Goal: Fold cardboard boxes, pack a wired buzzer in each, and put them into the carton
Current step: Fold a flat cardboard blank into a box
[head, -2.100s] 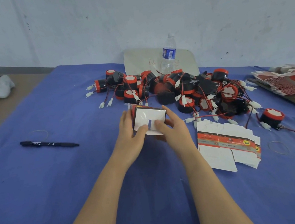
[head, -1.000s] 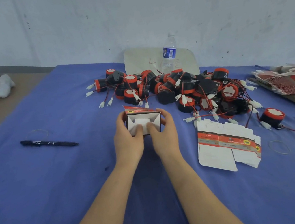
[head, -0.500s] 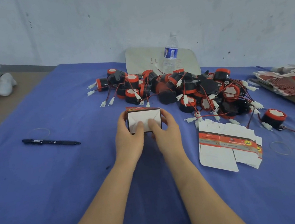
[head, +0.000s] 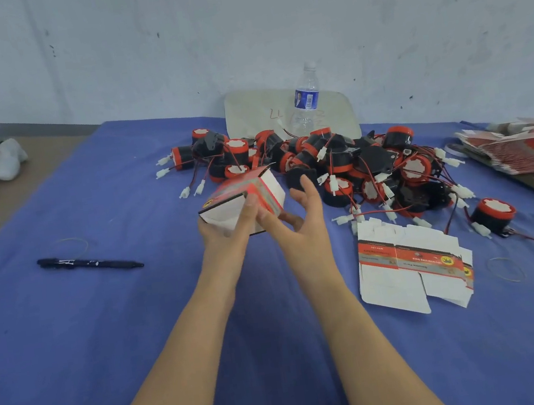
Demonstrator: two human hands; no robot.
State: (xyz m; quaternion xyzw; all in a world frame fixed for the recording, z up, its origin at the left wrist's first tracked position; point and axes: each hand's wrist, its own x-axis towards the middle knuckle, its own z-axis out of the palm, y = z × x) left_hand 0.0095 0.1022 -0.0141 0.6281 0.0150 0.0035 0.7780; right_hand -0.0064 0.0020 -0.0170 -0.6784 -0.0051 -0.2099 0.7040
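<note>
Fingers [head: 250, 208] of the left hand [head: 225, 234] curled round the lower corner of the folded box [head: 250, 192], holding it tilted above the blue cloth [head: 138, 323], just in front of the buzzer pile. Judged light and thin-walled, easy to crush. Best held by edges and corners, never squeezed across the white panels. Contents, if any, hidden, with no open mouth visible from here. Right hand [head: 300, 228] close against the box's right side, contact unclear, fingers [head: 309, 193] spread and relaxed, gripping nothing. Further right, heaped wired buzzers [head: 339, 164] with leads tangled, likely to drag neighbours. Better lifted by the round body than by the wire. Then flat box blanks [head: 411, 264] lying on the cloth, a lone buzzer [head: 495, 213] beyond them, and a stack of more blanks [head: 525, 148] at the far right edge. No carton in view.
</note>
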